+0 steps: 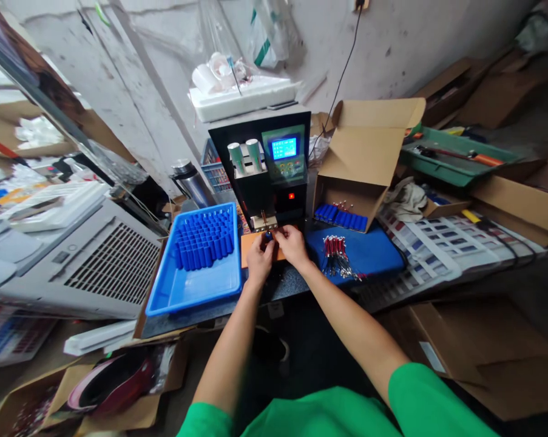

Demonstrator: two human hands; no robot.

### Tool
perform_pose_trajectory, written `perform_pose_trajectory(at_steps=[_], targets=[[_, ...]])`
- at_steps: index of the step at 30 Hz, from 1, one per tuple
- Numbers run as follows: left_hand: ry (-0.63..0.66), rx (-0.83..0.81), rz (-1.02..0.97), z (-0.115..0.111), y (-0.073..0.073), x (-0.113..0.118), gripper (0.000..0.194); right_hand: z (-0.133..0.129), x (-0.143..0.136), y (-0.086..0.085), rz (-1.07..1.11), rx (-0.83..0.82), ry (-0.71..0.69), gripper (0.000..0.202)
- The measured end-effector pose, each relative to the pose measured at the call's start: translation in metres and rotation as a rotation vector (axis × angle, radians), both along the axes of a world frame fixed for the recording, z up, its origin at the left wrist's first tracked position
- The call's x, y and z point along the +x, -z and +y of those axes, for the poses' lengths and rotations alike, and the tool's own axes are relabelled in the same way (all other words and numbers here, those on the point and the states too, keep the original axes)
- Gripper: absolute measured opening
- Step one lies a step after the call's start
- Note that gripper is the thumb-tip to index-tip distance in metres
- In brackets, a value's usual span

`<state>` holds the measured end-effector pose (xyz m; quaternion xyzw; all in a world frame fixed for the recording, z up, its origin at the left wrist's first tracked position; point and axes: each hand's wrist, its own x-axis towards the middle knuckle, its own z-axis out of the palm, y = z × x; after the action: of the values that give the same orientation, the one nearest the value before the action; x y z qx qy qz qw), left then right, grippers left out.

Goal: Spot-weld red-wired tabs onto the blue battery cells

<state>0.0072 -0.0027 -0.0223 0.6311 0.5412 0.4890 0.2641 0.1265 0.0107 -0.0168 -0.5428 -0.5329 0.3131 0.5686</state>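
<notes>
My left hand [260, 261] is closed around a blue battery cell [269, 235], which sits under the thin electrodes [264, 217] of a black spot welder [285, 115]. My right hand [292, 244] pinches at the same spot from the right; what lies between its fingertips is too small to make out. Both hands are over the orange plate [247, 254] in front of the machine. To their left, blue battery cells [205, 240] stand in rows in a blue plastic tray [194, 296]. On the right, red and black wire leads [335, 250] lie bunched on a blue surface [383, 252].
An open cardboard box [362, 149] at the right holds blue cells [340, 217] with leads. A steel flask [192, 185] stands behind the tray. White foam [246, 99] rests on the welder. A green tray [460, 161] with tools is farther right; boxes [474, 352] lie below.
</notes>
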Motion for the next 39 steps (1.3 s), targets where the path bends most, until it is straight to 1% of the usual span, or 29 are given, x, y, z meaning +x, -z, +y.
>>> perform_pose_trajectory(at_steps=[3, 7, 9, 12, 13, 15, 20, 23, 24, 26, 29, 31, 33, 35, 39], targets=[[0.018, -0.007, -0.030, 0.001, 0.000, 0.000, 0.030, -0.007, 0.013, -0.006, -0.133, 0.068, 0.011, 0.016], [0.042, 0.010, -0.024, 0.002, 0.002, -0.003, 0.033, -0.016, 0.028, -0.020, -0.478, 0.289, 0.033, 0.026], [0.070, 0.016, -0.012, 0.003, 0.004, -0.006, 0.036, -0.018, 0.031, -0.025, -0.617, 0.362, -0.026, 0.028], [0.093, 0.025, 0.020, 0.006, 0.007, -0.009, 0.039, -0.015, 0.034, -0.030, -0.754, 0.374, -0.166, 0.022], [0.096, 0.030, 0.037, 0.008, 0.008, -0.010, 0.039, -0.014, 0.035, -0.031, -0.784, 0.363, -0.197, 0.020], [0.100, 0.037, 0.065, 0.011, 0.010, -0.012, 0.041, -0.012, 0.035, -0.031, -0.824, 0.340, -0.215, 0.018], [0.106, 0.060, 0.112, 0.016, 0.011, -0.012, 0.043, -0.011, 0.032, -0.030, -0.859, 0.337, -0.191, 0.017], [0.079, 0.042, 0.114, 0.015, 0.009, -0.010, 0.050, -0.007, 0.037, -0.029, -0.839, 0.346, -0.137, 0.015], [0.069, 0.035, 0.108, 0.015, 0.008, -0.009, 0.052, -0.004, 0.044, -0.028, -0.815, 0.350, -0.101, 0.015], [0.062, 0.031, 0.110, 0.013, 0.007, -0.009, 0.050, 0.004, 0.067, -0.026, -0.755, 0.350, -0.004, 0.017], [0.072, 0.059, 0.148, 0.012, 0.006, -0.008, 0.041, 0.019, 0.121, -0.020, -0.718, 0.311, 0.156, 0.021], [0.060, 0.084, 0.153, 0.011, 0.006, -0.008, 0.039, 0.028, 0.157, -0.012, -0.744, 0.274, 0.241, 0.023], [0.034, 0.096, 0.154, 0.010, 0.004, -0.007, 0.038, 0.037, 0.182, -0.002, -0.787, 0.245, 0.301, 0.024], [0.018, 0.102, 0.165, 0.009, 0.002, -0.006, 0.037, 0.045, 0.196, 0.010, -0.827, 0.210, 0.316, 0.026], [0.029, 0.105, 0.175, 0.007, 0.001, -0.005, 0.035, 0.056, 0.199, 0.033, -0.895, 0.174, 0.278, 0.028]])
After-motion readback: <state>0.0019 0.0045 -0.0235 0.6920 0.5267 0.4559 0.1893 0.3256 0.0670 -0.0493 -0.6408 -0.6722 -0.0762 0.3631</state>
